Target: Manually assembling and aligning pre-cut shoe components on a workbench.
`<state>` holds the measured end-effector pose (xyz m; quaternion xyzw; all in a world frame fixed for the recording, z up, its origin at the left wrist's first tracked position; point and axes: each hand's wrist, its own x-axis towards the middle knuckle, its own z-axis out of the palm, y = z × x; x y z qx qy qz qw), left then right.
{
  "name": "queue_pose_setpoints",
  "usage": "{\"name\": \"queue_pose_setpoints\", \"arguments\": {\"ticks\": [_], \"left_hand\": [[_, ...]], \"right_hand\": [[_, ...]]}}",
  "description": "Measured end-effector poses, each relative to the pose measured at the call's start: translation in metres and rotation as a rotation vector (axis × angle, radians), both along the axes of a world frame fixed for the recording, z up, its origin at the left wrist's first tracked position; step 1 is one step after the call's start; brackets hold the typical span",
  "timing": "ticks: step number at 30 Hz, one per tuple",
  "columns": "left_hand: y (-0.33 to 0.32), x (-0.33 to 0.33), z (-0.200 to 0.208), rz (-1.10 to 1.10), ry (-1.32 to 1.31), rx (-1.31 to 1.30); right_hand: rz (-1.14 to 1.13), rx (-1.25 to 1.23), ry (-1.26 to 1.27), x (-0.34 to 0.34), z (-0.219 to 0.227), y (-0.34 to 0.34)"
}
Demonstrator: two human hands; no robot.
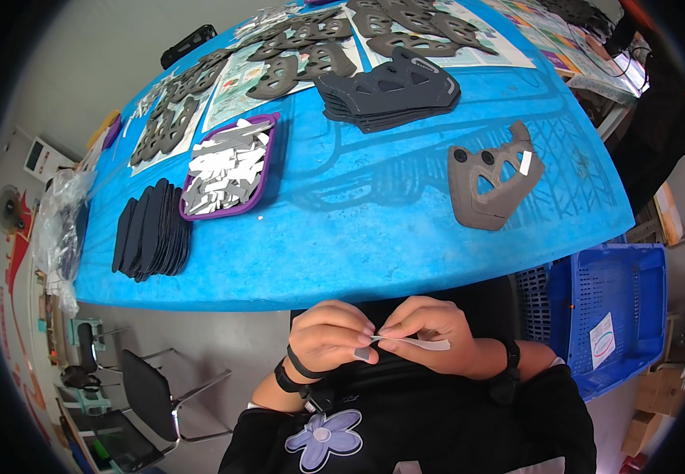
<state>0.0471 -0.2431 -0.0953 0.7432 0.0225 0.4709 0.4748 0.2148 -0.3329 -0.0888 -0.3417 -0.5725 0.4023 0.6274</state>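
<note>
In front of my body, just past the table's near edge, my left hand (pixel 328 336) and my right hand (pixel 431 325) meet fingertip to fingertip. Both pinch a thin whitish strip (pixel 421 343), whose free end sticks out under my right fingers. A small grey piece (pixel 362 354) shows at my left fingertips; whether it is part of the strip I cannot tell. Beyond my right hand, a dark grey moulded pad (pixel 481 207) with triangular cutouts lies on the blue-covered table (pixel 342 268). One short white strip (pixel 525 163) sits on its right side.
A purple basket (pixel 270 162) full of white and grey strips stands left of centre. Beside it is a row of dark elongated pads (pixel 153 237). A stack of dark cutout pads (pixel 390 99) and more pads (pixel 275 75) lie farther back. Blue crates (pixel 611 316) stand right, chairs (pixel 149 391) left.
</note>
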Motion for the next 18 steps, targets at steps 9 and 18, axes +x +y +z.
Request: {"name": "queue_pose_setpoints", "arguments": {"ticks": [9, 18], "left_hand": [[0.0001, 0.0016, -0.001, 0.0, -0.019, 0.057], [-0.0046, 0.005, -0.0085, -0.025, -0.095, -0.162]], "right_hand": [[0.006, 0.001, -0.027, -0.0039, -0.0006, 0.0005], [-0.093, 0.114, -0.182, -0.004, 0.0019, 0.0028]]}}
